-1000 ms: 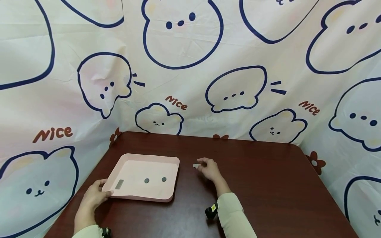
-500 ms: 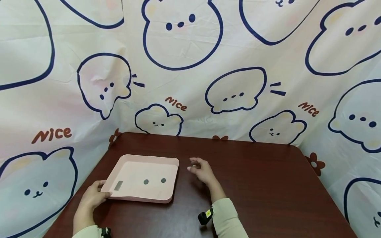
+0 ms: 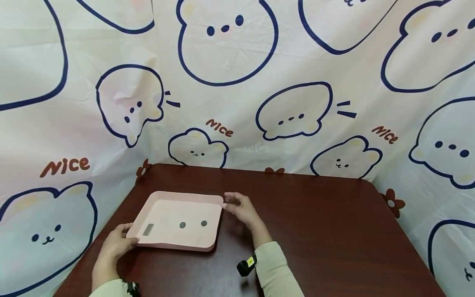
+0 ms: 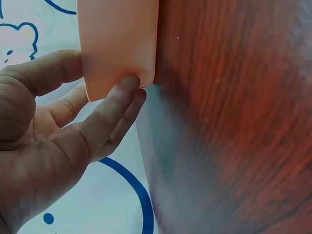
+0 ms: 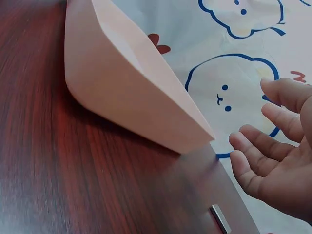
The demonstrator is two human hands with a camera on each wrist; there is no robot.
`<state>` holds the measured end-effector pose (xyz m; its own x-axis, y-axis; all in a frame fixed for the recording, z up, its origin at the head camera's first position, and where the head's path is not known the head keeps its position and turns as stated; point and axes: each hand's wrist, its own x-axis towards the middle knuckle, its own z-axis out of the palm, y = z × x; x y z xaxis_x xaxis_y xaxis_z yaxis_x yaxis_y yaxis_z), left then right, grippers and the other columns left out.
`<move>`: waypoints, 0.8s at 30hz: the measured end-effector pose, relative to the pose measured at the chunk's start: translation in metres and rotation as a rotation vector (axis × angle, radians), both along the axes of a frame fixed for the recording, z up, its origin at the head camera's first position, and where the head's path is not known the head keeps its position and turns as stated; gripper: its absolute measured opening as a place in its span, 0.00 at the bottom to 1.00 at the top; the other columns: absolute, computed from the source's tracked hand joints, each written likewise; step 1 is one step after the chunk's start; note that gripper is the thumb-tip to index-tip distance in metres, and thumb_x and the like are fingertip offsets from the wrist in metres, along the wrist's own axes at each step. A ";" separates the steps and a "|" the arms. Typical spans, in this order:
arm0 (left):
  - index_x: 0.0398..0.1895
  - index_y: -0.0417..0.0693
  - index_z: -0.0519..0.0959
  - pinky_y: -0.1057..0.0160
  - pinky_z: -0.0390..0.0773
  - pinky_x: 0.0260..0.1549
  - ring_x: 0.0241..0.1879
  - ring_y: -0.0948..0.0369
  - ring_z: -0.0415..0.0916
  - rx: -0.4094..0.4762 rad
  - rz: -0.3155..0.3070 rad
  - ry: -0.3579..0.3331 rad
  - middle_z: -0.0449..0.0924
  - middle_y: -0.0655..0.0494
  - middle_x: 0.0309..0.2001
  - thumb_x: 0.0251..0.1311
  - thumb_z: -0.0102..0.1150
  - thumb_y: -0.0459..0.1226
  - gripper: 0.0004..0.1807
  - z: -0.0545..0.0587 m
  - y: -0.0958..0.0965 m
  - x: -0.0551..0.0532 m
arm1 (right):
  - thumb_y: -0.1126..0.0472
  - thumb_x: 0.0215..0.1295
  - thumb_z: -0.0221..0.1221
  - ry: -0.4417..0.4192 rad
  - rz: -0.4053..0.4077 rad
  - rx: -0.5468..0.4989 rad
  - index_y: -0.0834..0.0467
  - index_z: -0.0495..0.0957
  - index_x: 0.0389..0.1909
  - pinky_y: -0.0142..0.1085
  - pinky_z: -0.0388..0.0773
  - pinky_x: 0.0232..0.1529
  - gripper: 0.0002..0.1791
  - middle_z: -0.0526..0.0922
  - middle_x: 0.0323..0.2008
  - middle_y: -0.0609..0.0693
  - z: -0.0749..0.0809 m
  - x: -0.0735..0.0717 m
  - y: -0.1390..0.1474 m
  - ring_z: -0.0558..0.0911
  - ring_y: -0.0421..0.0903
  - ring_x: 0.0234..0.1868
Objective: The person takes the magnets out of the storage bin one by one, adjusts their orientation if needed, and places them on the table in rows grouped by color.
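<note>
A shallow pale pink tray (image 3: 167, 210) stands at the left of the dark wooden table in the head view. My left hand (image 3: 115, 247) grips its near left corner, and in the left wrist view fingers press the tray wall (image 4: 117, 44). By the far right corner is my right hand (image 3: 243, 210); its fingers are relaxed and hold nothing. Seen from the right wrist, the fingertips of that hand (image 5: 278, 146) appear a little apart from the tray corner. A small silver rectangular piece (image 5: 220, 218) lies on the table below that hand; the head view does not show it.
Inside the tray are two grey discs (image 3: 182, 225) and a grey rectangle (image 3: 148, 229); whether these are loose or marks is unclear. Dark brown table (image 3: 315, 235) extends to the right. A white cloth with cartoon bears (image 3: 237, 103) hangs behind. Each wrist carries a black device (image 3: 246, 266).
My right hand has moved left to the tray's far right corner. The silver piece seen at its fingers one second ago is out of sight in the head view. The left hand stays on the tray.
</note>
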<state>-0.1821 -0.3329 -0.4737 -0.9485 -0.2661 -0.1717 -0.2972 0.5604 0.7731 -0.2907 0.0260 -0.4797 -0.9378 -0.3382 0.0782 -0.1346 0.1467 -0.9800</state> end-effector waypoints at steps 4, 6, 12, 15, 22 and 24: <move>0.59 0.24 0.58 0.64 0.74 0.25 0.28 0.56 0.74 0.004 0.007 -0.005 0.68 0.23 0.46 0.51 0.58 0.27 0.33 -0.001 0.001 0.001 | 0.64 0.60 0.60 -0.002 0.037 -0.035 0.62 0.73 0.57 0.53 0.74 0.43 0.22 0.76 0.48 0.59 0.002 -0.002 -0.008 0.77 0.52 0.45; 0.60 0.24 0.58 0.64 0.74 0.26 0.28 0.56 0.74 0.009 0.013 -0.008 0.68 0.23 0.45 0.51 0.59 0.28 0.33 -0.001 0.001 0.001 | 0.65 0.60 0.60 -0.005 0.051 -0.044 0.61 0.72 0.57 0.56 0.72 0.44 0.22 0.77 0.48 0.59 0.002 -0.003 -0.013 0.77 0.53 0.45; 0.60 0.24 0.58 0.63 0.75 0.26 0.29 0.55 0.74 0.006 0.021 0.001 0.67 0.23 0.46 0.52 0.58 0.28 0.33 0.000 0.000 0.001 | 0.61 0.59 0.62 -0.051 0.081 -0.018 0.55 0.75 0.55 0.50 0.74 0.46 0.21 0.77 0.48 0.55 0.005 -0.004 -0.033 0.78 0.47 0.44; 0.59 0.24 0.58 0.64 0.74 0.25 0.27 0.57 0.74 -0.002 0.022 0.004 0.68 0.23 0.45 0.51 0.58 0.28 0.32 0.000 0.000 0.002 | 0.59 0.58 0.63 -0.084 0.104 0.010 0.54 0.75 0.55 0.48 0.75 0.45 0.22 0.77 0.49 0.56 0.004 -0.005 -0.042 0.79 0.46 0.43; 0.59 0.24 0.59 0.64 0.75 0.25 0.26 0.57 0.75 0.004 0.021 0.009 0.68 0.23 0.46 0.51 0.59 0.27 0.32 0.000 0.000 0.004 | 0.59 0.57 0.64 -0.131 0.158 0.062 0.58 0.74 0.56 0.46 0.76 0.44 0.24 0.77 0.48 0.57 0.002 -0.008 -0.060 0.79 0.44 0.39; 0.59 0.24 0.58 0.64 0.76 0.25 0.27 0.56 0.75 0.013 0.022 0.010 0.68 0.22 0.46 0.51 0.59 0.27 0.32 0.000 0.001 0.004 | 0.60 0.57 0.64 -0.139 0.168 0.058 0.60 0.74 0.56 0.46 0.76 0.44 0.25 0.77 0.47 0.56 0.004 -0.008 -0.064 0.79 0.45 0.39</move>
